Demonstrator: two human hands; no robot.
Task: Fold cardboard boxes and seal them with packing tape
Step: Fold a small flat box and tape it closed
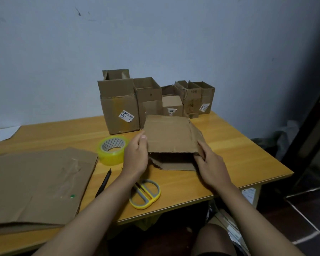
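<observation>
Our left hand (136, 156) gripping the half-opened cardboard box (171, 134) mid-desk (229, 145), our right hand (210, 161) pinching its right flap, tape roll (112, 149) just left, scissors (145, 194) by the front edge

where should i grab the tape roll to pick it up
Take the tape roll from above: it lies flat, hole upward, so fingers can hook inside the core with the thumb outside. Come from its near-left side, since the left hand crowds its right.
</observation>
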